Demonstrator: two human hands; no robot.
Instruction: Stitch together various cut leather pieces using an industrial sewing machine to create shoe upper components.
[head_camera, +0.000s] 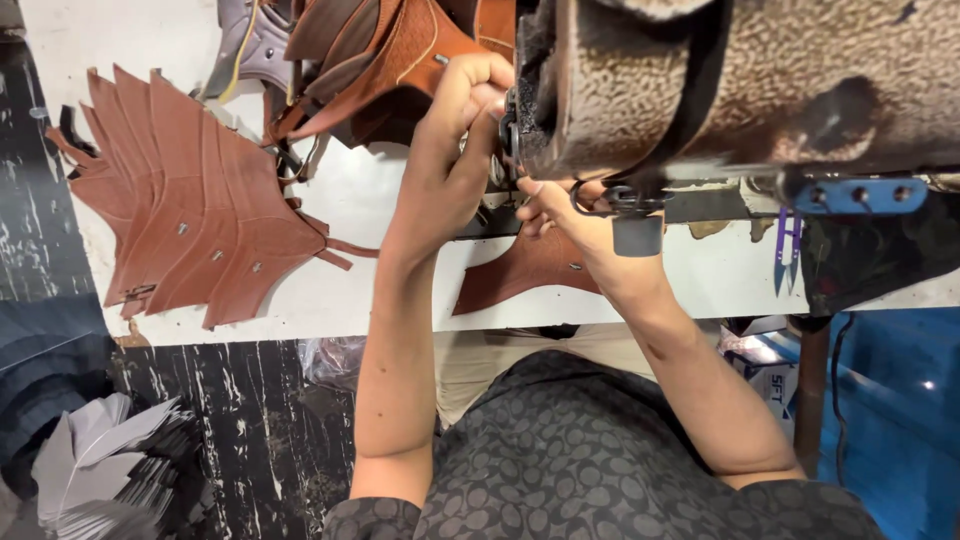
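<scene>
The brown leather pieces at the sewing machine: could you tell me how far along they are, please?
Looks done: a heap of stitched brown pieces behind the machine. In hand: the left hand and right hand press one leather piece at the sewing machine needle area. Left: a fanned stack of flat brown pieces waits on the white table.

Brown leather pieces (190, 200) on a white table (350, 200).
</scene>
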